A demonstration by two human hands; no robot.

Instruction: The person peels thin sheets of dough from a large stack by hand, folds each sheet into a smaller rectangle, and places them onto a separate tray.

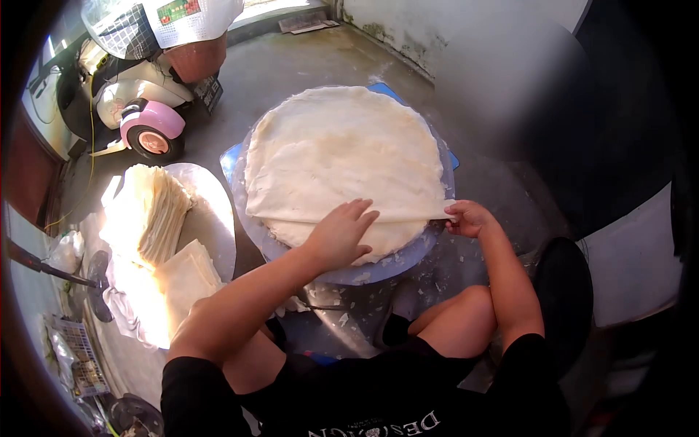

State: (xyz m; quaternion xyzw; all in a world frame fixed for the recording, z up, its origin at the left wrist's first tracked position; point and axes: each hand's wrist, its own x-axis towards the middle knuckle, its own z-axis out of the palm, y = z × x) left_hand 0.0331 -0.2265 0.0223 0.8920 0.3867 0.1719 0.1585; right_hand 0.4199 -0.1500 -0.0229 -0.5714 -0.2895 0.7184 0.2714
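A big round stack of thin pale dough sheets (342, 146) lies on a round metal tray (408, 258) in front of me. My left hand (341, 234) rests flat, fingers spread, on the near part of the stack, pressing it down. My right hand (470, 217) pinches the edge of the top sheet at the stack's right near side, and that sheet is lifted slightly from the one below. To the left, folded sheets (149, 211) are piled on a second round tray (215, 218).
A pink and white toy scooter (142, 109) stands at the back left on the concrete floor. A blue board (231, 159) shows under the main tray. A wire basket (76, 349) sits at the lower left. My knees (459, 320) are below the tray.
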